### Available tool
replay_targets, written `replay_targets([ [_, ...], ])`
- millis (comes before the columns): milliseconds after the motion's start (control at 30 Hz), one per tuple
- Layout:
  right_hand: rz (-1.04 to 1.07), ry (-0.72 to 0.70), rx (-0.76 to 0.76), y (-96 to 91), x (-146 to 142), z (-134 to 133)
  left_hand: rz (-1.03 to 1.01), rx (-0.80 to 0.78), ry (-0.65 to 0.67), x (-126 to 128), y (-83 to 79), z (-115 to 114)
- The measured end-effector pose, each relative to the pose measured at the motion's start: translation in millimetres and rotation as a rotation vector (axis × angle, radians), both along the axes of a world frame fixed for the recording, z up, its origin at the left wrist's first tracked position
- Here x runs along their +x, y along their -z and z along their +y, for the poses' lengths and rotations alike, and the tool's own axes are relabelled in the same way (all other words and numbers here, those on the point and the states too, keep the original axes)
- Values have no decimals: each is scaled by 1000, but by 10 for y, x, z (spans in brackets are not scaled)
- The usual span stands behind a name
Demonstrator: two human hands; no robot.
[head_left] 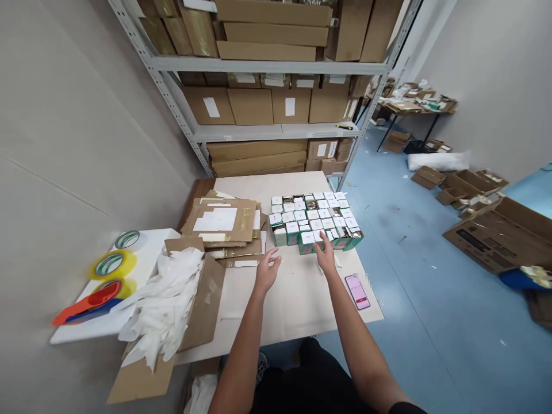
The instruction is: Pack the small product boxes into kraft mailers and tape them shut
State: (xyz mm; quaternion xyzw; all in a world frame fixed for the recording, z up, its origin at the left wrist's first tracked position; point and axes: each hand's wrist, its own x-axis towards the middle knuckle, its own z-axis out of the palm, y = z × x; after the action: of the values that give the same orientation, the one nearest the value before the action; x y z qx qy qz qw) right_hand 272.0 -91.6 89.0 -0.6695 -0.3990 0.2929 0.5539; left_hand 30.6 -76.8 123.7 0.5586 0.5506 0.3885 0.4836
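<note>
A block of several small white-and-green boxes (314, 221) stands on the pale table (297, 299). My right hand (325, 256) reaches toward the front row of that block, fingers stretched out and empty, fingertips close to the nearest boxes. My left hand (267, 271) hovers over the table left of it, fingers spread and holding nothing, near the edge of a stack of flattened brown cardboard mailers (222, 224). A pink phone (357, 291) lies flat just right of my right forearm.
White paper strips (161, 305) and loose cardboard lie at the table's left. Tape rolls (112, 264) and a red-and-blue tape dispenser (88, 303) sit on a white board. Metal shelving (276, 131) full of cartons stands behind. Open cartons (495, 230) litter the blue floor at right.
</note>
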Motion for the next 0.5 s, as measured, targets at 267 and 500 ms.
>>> replay_targets([
  [267, 85, -120, -105, 430, 498, 10, 324, -79, 230, 1305, 663, 590],
  [500, 141, -168, -193, 696, 704, -138, 740, -207, 319, 1743, 1163, 812],
])
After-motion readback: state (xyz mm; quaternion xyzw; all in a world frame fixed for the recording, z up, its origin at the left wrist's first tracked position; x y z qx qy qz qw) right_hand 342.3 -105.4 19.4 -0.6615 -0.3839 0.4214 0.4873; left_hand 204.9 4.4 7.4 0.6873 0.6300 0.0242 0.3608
